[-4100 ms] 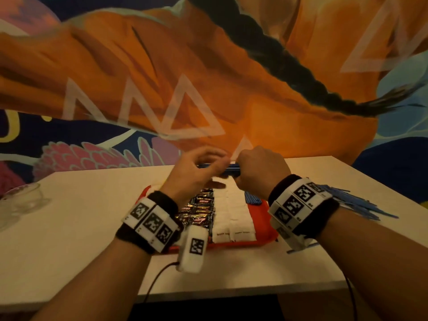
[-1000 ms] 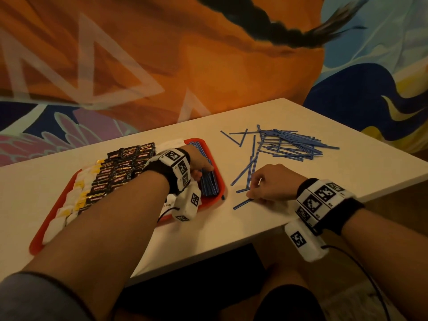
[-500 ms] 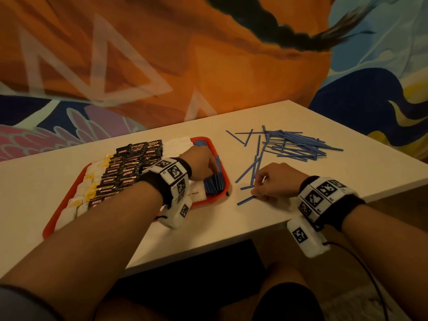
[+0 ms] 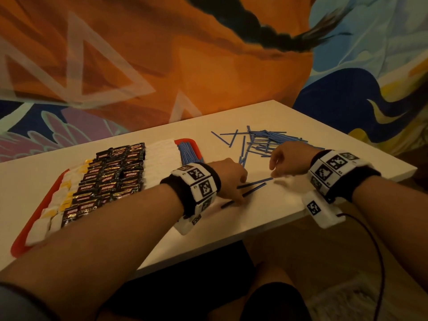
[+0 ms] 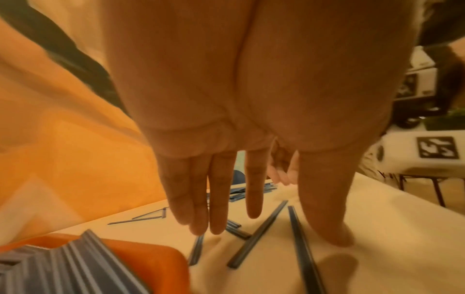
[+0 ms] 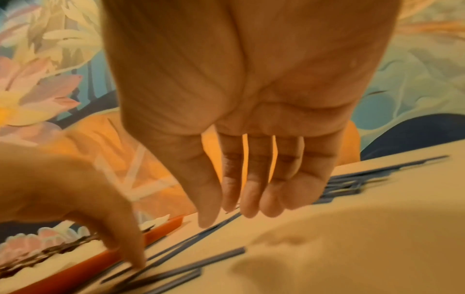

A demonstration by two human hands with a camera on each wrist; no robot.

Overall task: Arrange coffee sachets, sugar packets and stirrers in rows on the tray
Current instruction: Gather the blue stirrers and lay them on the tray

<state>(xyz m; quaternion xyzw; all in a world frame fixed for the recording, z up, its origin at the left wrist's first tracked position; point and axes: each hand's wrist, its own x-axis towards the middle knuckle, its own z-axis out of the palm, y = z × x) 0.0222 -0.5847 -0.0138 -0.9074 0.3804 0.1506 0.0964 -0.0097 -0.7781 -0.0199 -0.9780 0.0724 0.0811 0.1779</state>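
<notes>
A red tray on the white table holds rows of dark coffee sachets, white sugar packets and a row of blue stirrers at its right end. My left hand is just right of the tray, its straight fingers down on a few loose stirrers on the table. My right hand hovers over the table with straight fingers, holding nothing. A pile of loose stirrers lies just beyond both hands.
More white and yellow packets line the tray's left side. The table's front edge runs close under both wrists and its right corner is near. A painted wall stands behind the table.
My left hand has left the stirrer row on the tray and moved right onto the loose stirrers. My right hand has risen off the table and opened.
</notes>
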